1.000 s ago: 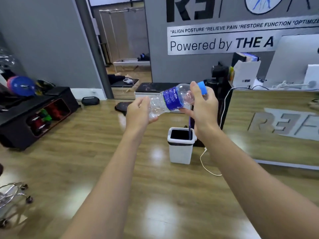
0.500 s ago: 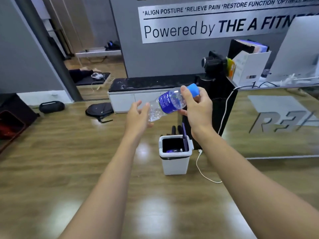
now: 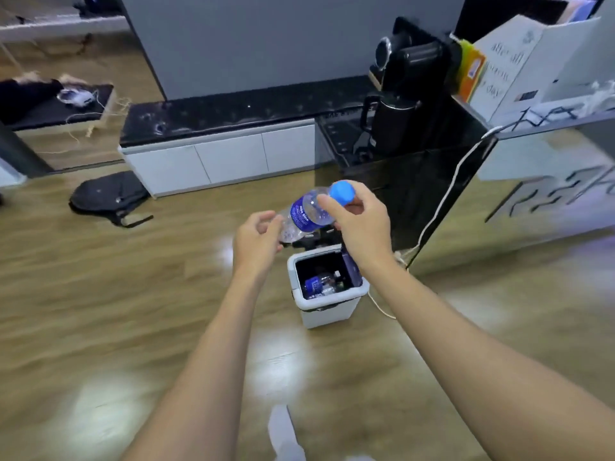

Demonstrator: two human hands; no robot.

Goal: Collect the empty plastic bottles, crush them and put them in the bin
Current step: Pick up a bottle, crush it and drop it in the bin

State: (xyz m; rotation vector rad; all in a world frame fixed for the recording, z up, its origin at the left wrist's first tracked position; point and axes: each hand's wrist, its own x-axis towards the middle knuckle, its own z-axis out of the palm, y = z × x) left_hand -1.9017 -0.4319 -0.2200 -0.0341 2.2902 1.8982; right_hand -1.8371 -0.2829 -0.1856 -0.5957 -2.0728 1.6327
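Note:
A clear plastic bottle (image 3: 307, 212) with a blue label and a light blue cap is held level in the air, just above and behind the bin. My right hand (image 3: 361, 227) grips its neck end, fingers curled beside the cap. My left hand (image 3: 258, 237) holds the bottle's base with curled fingers. Below stands a small white bin (image 3: 327, 302) with a black liner, its lid flipped up at the right. A crushed bottle (image 3: 317, 283) with a blue label lies inside it.
A black cabinet (image 3: 416, 191) with a kettle and coffee machine stands right behind the bin; a white cable (image 3: 442, 201) hangs down its side. A low white cupboard (image 3: 219, 158) runs along the wall. A black bag (image 3: 108, 196) lies on the wooden floor at left.
The camera has tilted down and come closer to the bin. Both hands with the bottle have lowered to just above the bin's opening. The bin's inside now shows.

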